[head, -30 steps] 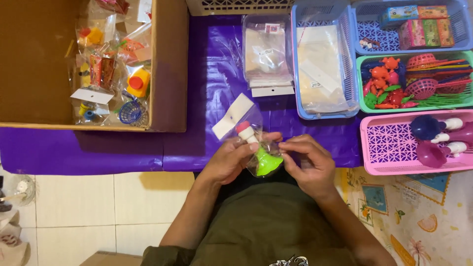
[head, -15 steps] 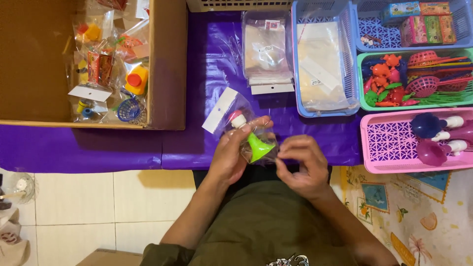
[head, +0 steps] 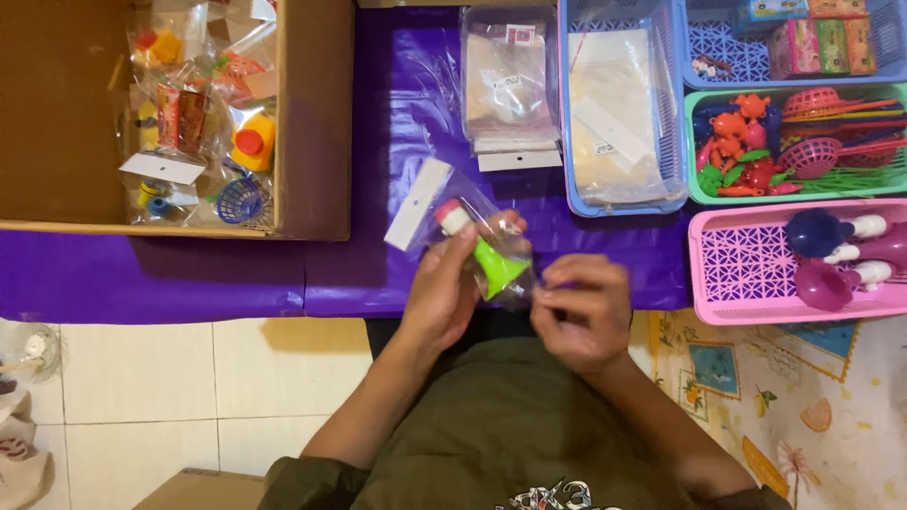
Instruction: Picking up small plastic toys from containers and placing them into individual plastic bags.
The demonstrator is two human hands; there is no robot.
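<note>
Leftmost, a cardboard box [head: 312, 123] holds filled toy packets. Just right of it, over the purple table cover [head: 189, 274], the left hand [head: 444, 293] clasps a clear plastic bag [head: 472, 236] (a green toy [head: 496, 267] shows inside), while the right hand [head: 578, 307] pinches the bag's lower edge. Farther right sits a pink basket [head: 746, 269].

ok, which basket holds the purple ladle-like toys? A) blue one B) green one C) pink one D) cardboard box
C: the purple toys lie in the pink basket at lower right, below the green basket.
</note>
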